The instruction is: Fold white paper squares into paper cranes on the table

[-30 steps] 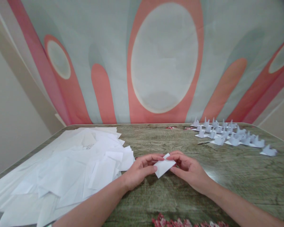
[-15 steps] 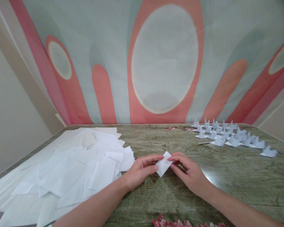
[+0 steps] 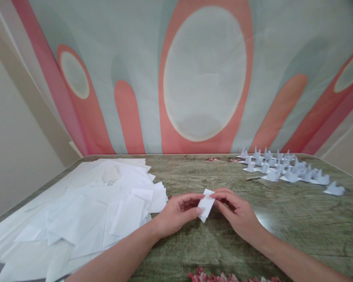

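A small piece of folded white paper (image 3: 206,205) is held between both hands, just above the wood-patterned table. My left hand (image 3: 178,211) pinches its left edge, thumb in front and fingers behind the upper part. On the right edge, the fingertips of my right hand (image 3: 233,209) close on the paper near its upper corner. The paper is a narrow slanted shape with a pointed lower tip, and a second layer shows at the bottom. Its back side is hidden from me.
A wide heap of loose white paper sheets (image 3: 85,211) covers the left of the table (image 3: 297,223). Several folded white paper birds (image 3: 291,174) stand in rows at the back right. A patterned wall covering (image 3: 147,78) rises behind the table.
The paper has gone from a diamond shape to a narrower slanted one, its right side folded over. Both hands have shifted slightly to the right.
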Demonstrator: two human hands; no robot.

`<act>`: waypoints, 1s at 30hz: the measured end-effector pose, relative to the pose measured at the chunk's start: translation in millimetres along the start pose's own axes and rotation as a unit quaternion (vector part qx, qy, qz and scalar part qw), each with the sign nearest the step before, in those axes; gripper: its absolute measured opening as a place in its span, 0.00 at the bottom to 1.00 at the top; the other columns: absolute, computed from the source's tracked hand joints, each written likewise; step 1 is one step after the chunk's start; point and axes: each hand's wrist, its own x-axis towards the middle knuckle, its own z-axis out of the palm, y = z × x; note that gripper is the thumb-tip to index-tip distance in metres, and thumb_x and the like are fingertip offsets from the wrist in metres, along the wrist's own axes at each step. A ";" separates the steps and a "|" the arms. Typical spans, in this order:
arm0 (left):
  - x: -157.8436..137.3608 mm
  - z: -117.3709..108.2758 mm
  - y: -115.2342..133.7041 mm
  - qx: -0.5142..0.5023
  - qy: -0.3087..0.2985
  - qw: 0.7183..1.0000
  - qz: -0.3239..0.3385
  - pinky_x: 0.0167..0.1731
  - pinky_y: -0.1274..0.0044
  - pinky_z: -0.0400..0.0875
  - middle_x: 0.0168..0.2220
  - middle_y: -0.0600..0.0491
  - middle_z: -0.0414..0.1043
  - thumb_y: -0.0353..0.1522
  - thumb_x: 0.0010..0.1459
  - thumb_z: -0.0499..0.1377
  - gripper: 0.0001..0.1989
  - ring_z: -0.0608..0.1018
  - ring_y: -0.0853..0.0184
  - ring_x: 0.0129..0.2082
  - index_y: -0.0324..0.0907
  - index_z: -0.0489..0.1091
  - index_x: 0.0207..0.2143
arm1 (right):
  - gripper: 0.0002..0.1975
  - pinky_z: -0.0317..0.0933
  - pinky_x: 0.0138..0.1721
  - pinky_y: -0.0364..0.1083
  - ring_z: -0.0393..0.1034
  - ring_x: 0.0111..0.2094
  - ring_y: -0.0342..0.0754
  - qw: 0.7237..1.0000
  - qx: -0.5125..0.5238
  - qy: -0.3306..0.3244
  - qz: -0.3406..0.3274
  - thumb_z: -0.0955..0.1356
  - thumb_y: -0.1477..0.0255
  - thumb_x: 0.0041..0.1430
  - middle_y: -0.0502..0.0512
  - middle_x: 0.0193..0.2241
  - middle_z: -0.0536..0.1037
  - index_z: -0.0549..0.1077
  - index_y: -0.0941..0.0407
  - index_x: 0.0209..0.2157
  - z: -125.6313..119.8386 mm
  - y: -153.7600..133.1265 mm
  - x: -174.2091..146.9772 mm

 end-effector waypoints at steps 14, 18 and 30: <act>-1.7 0.3 -1.1 0.122 0.010 0.990 0.068 0.48 0.68 0.64 0.49 0.47 0.67 0.30 0.41 0.67 0.26 0.71 0.60 0.47 0.43 0.69 0.46 | 0.08 0.63 0.39 0.46 0.67 0.38 0.48 0.999 0.030 0.016 0.038 0.64 0.67 0.56 0.55 0.36 0.72 0.73 0.55 0.34 0.4 1.4 1.0; -2.1 0.9 -1.0 0.163 0.043 0.983 0.070 0.47 0.70 0.65 0.47 0.48 0.69 0.32 0.44 0.65 0.21 0.72 0.62 0.45 0.42 0.71 0.44 | 0.06 0.62 0.34 0.44 0.66 0.32 0.45 0.999 0.031 -0.003 0.036 0.64 0.69 0.55 0.54 0.34 0.71 0.72 0.55 0.34 1.3 2.1 0.3; -5.2 7.0 3.7 0.208 0.081 0.973 0.057 0.42 0.75 0.67 0.39 0.50 0.74 0.32 0.46 0.64 0.14 0.74 0.65 0.39 0.39 0.73 0.38 | 0.04 0.61 0.34 0.45 0.66 0.33 0.46 1.000 0.011 0.011 -0.013 0.65 0.76 0.53 0.53 0.31 0.70 0.71 0.55 0.30 0.5 2.7 -0.1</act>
